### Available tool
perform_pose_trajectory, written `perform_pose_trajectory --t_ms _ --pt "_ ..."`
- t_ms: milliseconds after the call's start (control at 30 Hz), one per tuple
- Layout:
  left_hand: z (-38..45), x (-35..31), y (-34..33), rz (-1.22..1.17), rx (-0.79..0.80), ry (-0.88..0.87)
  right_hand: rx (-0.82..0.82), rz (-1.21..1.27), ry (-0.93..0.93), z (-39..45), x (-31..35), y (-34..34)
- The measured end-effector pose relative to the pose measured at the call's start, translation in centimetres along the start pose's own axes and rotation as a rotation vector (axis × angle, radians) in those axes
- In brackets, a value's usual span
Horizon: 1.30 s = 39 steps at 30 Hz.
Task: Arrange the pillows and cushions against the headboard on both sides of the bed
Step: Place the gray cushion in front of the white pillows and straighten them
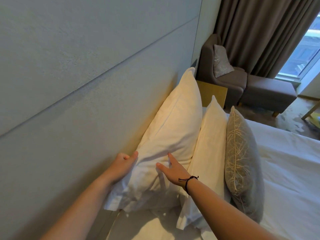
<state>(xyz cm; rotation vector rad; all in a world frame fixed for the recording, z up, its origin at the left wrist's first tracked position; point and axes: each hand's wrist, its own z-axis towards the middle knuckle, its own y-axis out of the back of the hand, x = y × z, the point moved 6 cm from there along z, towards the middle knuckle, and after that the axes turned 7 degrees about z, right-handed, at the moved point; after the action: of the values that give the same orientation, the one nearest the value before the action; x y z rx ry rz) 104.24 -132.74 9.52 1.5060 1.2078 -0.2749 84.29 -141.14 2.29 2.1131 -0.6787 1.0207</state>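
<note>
A large white pillow [171, 129] leans upright against the pale padded headboard [69, 101]. In front of it stands a second white pillow [210, 135], and in front of that a grey cushion [240, 158] with a cream branch pattern. My left hand [123, 163] grips the near back edge of the large pillow, between it and the headboard. My right hand [171, 170] lies flat on the pillow's front face with fingers spread; a dark cord bracelet circles that wrist. The white bedsheet [285, 170] spreads out to the right.
A yellow bedside table [213, 92] sits past the pillows. Beyond it are a grey armchair [223, 84] with a silvery cushion [220, 61], a grey footstool [270, 90], brown curtains [259, 32] and a window [301, 54].
</note>
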Motion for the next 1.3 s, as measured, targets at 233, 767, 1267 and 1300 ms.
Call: perform_pose_trajectory --t_ms 233,767,1267,1300 --pt "-1.4 0.7 2.4 0.442 -0.165 -0.012 -0.151 0.043 0.094 1.3 1.4 1.7" --pt "4.6 -3.8 -0.4 0.674 -0.065 -0.144 -0.242 0.256 0.129 4.1 0.7 7.6" --pt "26.1 -19.9 -8.2 0.646 -0.083 -0.390 -0.415 0.365 0.144 14.9 1.9 17.7" --pt "26.8 -20.5 -7.7 0.748 -0.147 -0.403 -0.425 0.370 0.147 15.8 1.7 18.2"
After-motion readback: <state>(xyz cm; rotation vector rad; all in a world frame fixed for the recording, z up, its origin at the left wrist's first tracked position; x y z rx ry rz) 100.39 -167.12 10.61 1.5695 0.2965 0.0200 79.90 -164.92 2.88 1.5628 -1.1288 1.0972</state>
